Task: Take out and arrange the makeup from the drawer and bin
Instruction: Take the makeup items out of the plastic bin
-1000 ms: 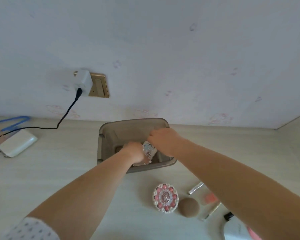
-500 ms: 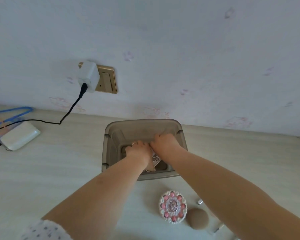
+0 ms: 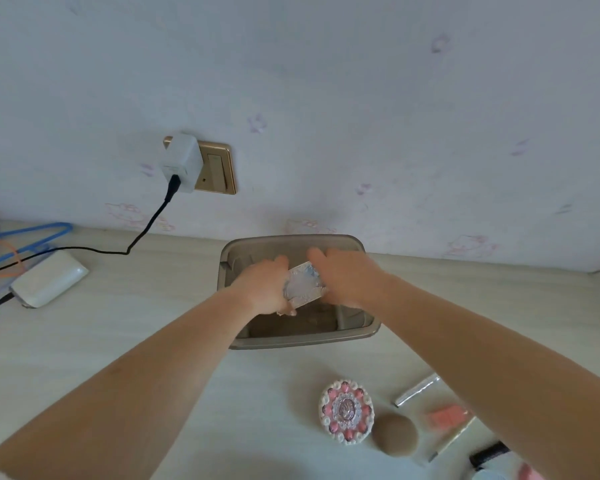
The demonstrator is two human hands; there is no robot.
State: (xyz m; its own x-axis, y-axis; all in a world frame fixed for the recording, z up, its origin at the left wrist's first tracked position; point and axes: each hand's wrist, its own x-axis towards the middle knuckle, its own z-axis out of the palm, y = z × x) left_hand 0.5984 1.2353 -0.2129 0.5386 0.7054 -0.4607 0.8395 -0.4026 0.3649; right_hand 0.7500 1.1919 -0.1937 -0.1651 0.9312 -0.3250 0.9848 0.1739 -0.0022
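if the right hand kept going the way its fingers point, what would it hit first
Probably the far wall of the bin: the right hand holds the silvery case over it, fingers aimed toward the wall. Depth is unclear.

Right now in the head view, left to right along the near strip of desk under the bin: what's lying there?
Round pink-and-white compact → brown sponge puff → silver tube, which lies a little farther back. The items beyond it sit partly under the right forearm, so I leave them out.
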